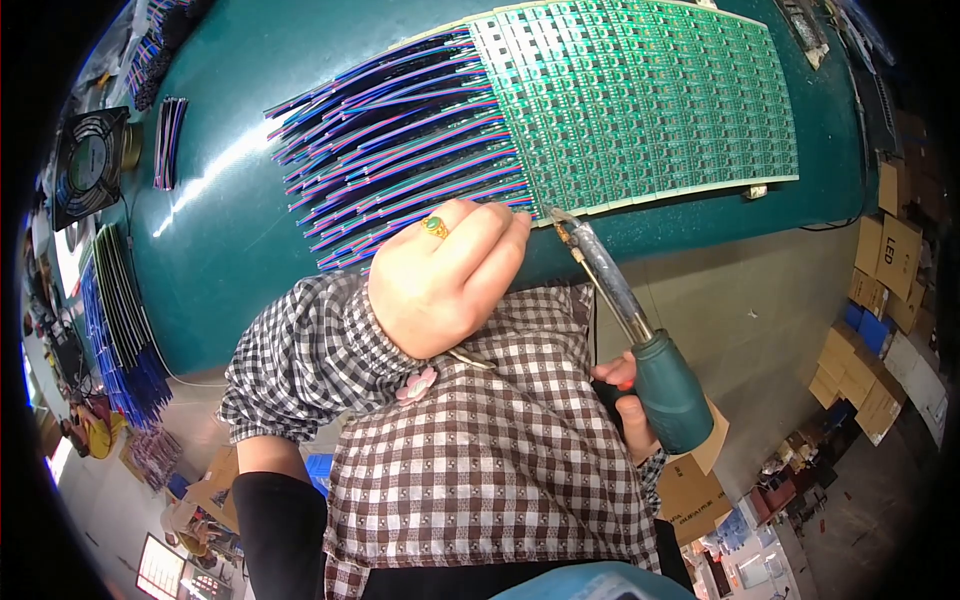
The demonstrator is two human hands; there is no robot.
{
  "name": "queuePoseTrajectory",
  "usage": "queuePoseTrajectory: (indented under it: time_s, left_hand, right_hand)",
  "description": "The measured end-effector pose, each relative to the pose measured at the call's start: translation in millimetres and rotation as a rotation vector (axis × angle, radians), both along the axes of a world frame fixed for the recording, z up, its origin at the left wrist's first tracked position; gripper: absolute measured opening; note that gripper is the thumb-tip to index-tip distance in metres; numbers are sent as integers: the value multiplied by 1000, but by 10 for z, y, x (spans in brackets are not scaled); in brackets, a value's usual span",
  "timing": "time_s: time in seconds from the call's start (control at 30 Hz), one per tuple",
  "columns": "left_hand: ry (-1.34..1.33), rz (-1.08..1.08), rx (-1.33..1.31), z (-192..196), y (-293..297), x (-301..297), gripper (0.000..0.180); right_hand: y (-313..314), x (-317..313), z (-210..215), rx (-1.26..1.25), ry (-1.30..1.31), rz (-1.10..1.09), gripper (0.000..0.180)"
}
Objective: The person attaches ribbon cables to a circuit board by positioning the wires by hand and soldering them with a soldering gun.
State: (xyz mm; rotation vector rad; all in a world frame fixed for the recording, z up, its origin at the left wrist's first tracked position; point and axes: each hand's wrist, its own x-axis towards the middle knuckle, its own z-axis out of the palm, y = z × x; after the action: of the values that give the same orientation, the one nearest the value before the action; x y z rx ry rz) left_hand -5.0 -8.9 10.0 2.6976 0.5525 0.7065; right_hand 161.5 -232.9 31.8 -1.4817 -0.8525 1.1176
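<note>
A large green panel of small circuit boards lies on the teal table mat, with many striped ribbon wires fanning out leftward from its left edge. My left hand, wearing a ring with a green stone, is closed in a pinch over wire ends at the panel's near left corner. Its fingers mostly cover the wire there. In my right hand is a soldering gun with a dark green body; the grip is partly hidden behind that body. The gun's metal tip points at the panel's near edge, just right of my left fingertips.
A black fan stands at the table's left edge. Beside it lies a small wire bundle, and blue and dark wires hang over the edge nearer me. Cardboard boxes are stacked on the floor at right.
</note>
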Motion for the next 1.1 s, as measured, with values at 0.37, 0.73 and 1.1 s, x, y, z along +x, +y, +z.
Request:
queuePoseTrajectory:
  time_s: [0.37, 0.73, 1.1]
  left_hand:
    - [-12, 5, 9, -13, 1, 6, 35]
    - [-9, -3, -6, -23, -1, 1, 36]
    - [5, -7, 0, -22, 0, -8, 36]
  right_hand:
    - [64, -104, -1, -30, 139, -259, 52]
    - [18, -86, -29, -57, 122, -233, 56]
    - [17, -33, -9, -13, 55, -121, 49]
